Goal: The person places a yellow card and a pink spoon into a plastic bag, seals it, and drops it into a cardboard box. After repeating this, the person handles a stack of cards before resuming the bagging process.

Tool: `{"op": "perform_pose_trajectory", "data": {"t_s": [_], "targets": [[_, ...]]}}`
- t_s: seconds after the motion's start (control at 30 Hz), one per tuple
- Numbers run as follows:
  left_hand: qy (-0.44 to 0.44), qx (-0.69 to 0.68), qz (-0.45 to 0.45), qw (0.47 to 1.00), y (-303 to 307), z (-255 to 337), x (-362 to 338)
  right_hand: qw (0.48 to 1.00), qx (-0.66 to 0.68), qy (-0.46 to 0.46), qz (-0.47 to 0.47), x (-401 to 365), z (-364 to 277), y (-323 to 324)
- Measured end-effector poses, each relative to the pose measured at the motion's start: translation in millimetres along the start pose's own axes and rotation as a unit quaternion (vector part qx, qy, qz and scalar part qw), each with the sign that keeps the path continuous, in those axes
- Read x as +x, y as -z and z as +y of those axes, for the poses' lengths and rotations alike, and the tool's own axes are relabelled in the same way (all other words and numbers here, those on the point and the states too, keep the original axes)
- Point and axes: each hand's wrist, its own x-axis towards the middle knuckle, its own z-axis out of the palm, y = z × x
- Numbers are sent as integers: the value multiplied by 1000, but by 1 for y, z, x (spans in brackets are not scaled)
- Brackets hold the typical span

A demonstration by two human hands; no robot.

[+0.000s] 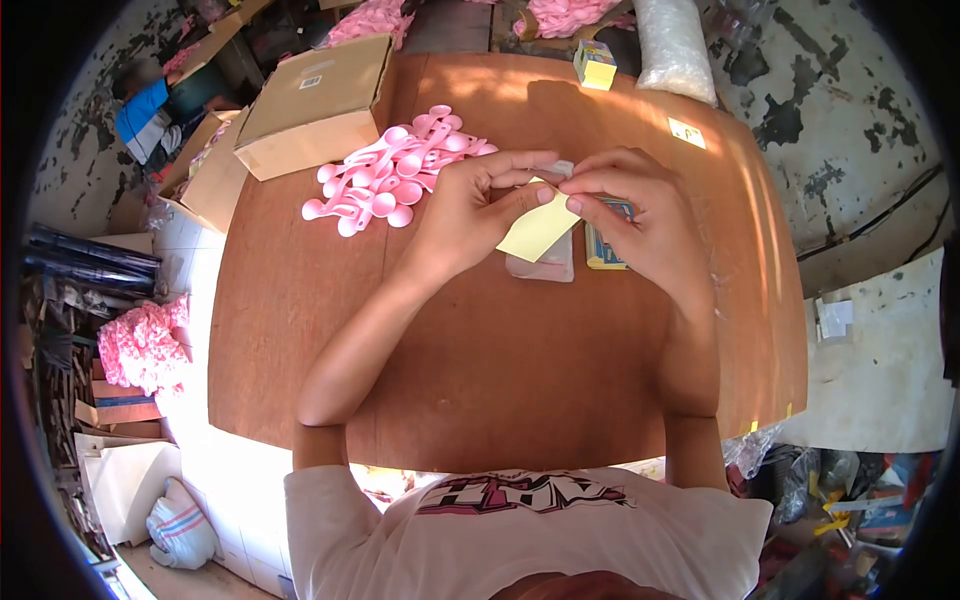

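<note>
A plain yellow card [540, 232] is held up over the table, tilted, between my two hands. My left hand [475, 205] pinches its upper left edge with the thumb on top. At the upper right corner, the thumb and fingertips of my right hand [648, 205] close on the card. Beneath it lies a clear plastic pouch or tray [548, 268], partly covered by the card. A stack of printed blue and yellow cards [604, 252] sits under my right hand, which hides part of it. Left of my left hand is a pile of pink plastic spoons [375, 180].
A closed cardboard box [312, 100] stands at the table's back left. Another card stack [595, 66], a bulging clear bag [672, 50] and a single card [687, 132] are toward the back right. Another person [145, 115] is at the far left.
</note>
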Motion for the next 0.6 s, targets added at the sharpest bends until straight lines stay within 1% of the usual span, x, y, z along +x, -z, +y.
{"op": "perform_pose_trajectory", "data": {"t_s": [0.03, 0.1, 0.13, 0.2, 0.23, 0.3, 0.33, 0.4, 0.43, 0.5, 0.53, 0.57, 0.6], "targets": [[-8, -18, 5, 1000, -1, -1, 0, 1000, 1, -1, 0, -1, 1, -2], [-4, -9, 1, 1000, -1, -2, -2, 999, -23, 25, 12, -3, 4, -7], [-2, -2, -5, 1000, -2, -2, -3, 999, -22, 23, 14, -4, 4, -6], [-5, -11, -5, 1000, -2, -3, -3, 997, -67, 45, -7, -4, 3, -4], [-10, -23, -3, 1000, -3, -5, -3, 997, -67, 43, -6, -6, 3, -5], [-22, -17, -3, 1000, -4, -7, -3, 997, -34, 5, -67, -8, 4, -7], [-36, -11, -1, 999, -5, -8, -3, 997, -34, 4, -67, -9, 6, -9], [-26, -12, -7, 1000, -6, -3, -4, 990, 22, 4, -138, -9, 8, -12], [-18, -14, -11, 1000, -7, -2, -5, 990, 23, 3, -138, -9, 4, -11], [-18, -7, -23, 1000, -8, -4, -6, 974, -9, -78, -213, -9, -8, -7], [-20, 0, -35, 999, -8, -4, -7, 974, -8, -78, -213, -11, -2, -10], [-19, 0, -34, 999, -9, -3, -7, 972, -30, -54, -227, -14, 8, -17], [-46, 28, -45, 998, -10, 1, -9, 969, -52, -30, -241, -14, 11, -20]]}}
